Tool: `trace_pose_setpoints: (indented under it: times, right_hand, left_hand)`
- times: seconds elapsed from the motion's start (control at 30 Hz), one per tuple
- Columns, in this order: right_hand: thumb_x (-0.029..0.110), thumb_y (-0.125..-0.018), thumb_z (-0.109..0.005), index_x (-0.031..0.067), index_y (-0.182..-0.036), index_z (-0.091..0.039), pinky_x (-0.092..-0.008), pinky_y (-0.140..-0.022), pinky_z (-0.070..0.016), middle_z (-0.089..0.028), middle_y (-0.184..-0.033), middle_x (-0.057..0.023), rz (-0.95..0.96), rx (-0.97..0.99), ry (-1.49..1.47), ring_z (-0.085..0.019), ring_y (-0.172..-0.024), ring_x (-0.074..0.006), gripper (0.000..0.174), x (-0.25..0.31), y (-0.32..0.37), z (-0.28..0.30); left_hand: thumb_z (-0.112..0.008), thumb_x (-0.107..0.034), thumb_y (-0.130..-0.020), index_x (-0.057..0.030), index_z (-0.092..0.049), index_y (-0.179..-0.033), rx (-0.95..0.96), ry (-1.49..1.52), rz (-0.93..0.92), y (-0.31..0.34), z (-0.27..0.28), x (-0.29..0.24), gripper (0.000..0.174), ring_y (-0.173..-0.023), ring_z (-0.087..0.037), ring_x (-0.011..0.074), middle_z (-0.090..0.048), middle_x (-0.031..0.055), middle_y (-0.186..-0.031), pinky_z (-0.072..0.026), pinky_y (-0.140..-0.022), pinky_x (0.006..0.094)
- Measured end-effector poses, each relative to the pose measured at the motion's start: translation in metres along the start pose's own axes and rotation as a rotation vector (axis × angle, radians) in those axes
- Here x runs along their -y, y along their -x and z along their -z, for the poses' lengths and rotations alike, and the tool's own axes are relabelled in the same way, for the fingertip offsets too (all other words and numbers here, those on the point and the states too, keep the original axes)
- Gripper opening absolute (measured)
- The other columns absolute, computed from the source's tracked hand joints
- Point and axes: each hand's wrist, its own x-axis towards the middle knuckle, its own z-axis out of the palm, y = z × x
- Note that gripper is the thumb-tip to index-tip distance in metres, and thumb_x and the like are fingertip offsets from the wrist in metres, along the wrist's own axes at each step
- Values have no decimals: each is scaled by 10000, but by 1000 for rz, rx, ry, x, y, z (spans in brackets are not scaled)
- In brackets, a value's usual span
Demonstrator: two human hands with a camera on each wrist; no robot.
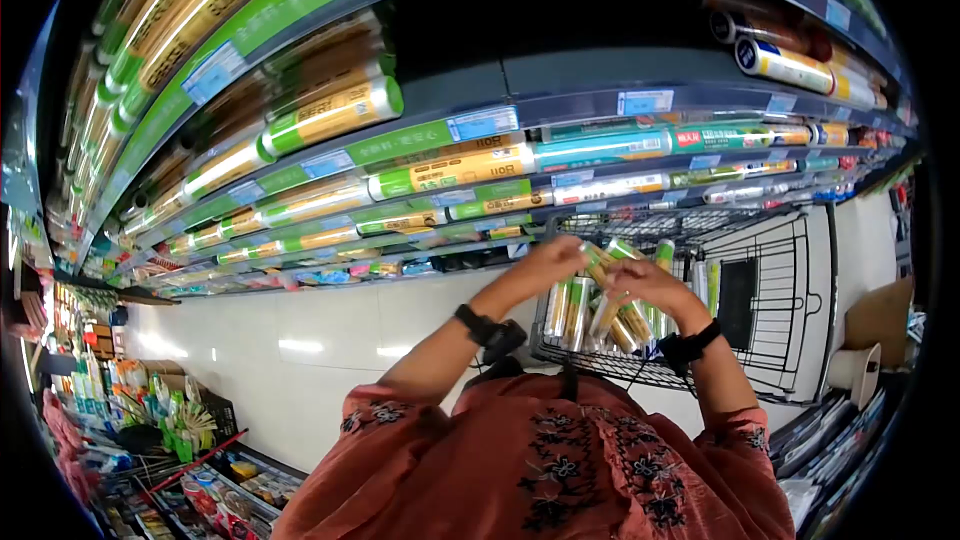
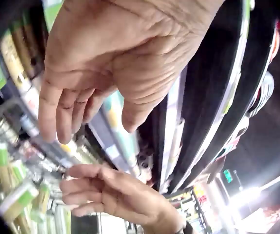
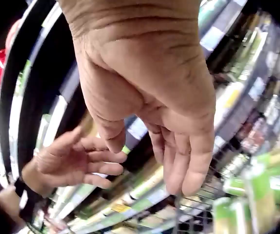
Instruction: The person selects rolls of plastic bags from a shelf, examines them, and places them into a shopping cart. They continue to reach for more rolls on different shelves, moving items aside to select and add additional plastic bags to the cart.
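Observation:
Both hands hover over a wire shopping cart (image 1: 790, 340) with several clear tubes with green ends (image 1: 577, 312) in it. My left hand (image 1: 552, 265) is above the cart's left part; in the left wrist view the left hand (image 2: 115, 63) has relaxed, slightly bent fingers and holds nothing. The right hand (image 1: 650, 288) is over the tubes, to the right of the left one. In the right wrist view the right hand (image 3: 154, 97) hangs with loose fingers, thumb apart, nothing between them. The tubes (image 3: 261, 195) lie below and beside it.
Long shelves with rolled packages (image 1: 450, 168) and price tags (image 1: 482, 123) run across the front, close beyond the cart. A pale tiled floor (image 1: 330, 340) lies to the left. Goods (image 1: 180, 410) stand at the lower left; a cardboard box (image 1: 880, 315) is at the right.

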Motion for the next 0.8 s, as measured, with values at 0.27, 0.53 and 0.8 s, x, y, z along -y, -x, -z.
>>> trace_pose_setpoints:
  times: [0.27, 0.53, 0.8]
  right_hand:
    - [327, -990, -613, -11, -1242, -595, -315, -831, -555, -687, -1098, -127, 521, -89, 0, -682, -947, -194, 423, 227, 15, -57]
    - [277, -973, -629, -5, -1231, -610, -325, -899, -533, -695, -1121, -143, 781, -247, 174, -665, -1054, -201, 383, 287, -26, -115]
    - [292, -967, -623, -22, -1278, -584, -319, -873, -546, -704, -1103, -132, 962, -304, 216, -684, -1018, -215, 443, 296, -46, -126]
  left_hand:
    - [-582, -300, -1016, -29, -567, -1317, -733, 139, -290, 125, 129, -57, 406, -1038, -665, 211, -672, 114, -1157, -543, -874, 327]
    - [-610, -239, -1004, -25, -589, -1289, -1131, -221, -555, 187, 190, -63, 357, -1128, -619, 200, -643, 108, -1239, -493, -953, 330]
    - [-712, -285, -925, -26, -532, -1384, -1072, -1315, -690, 176, 264, -108, 557, -1317, -496, 382, -548, 223, -1397, -381, -1107, 434]
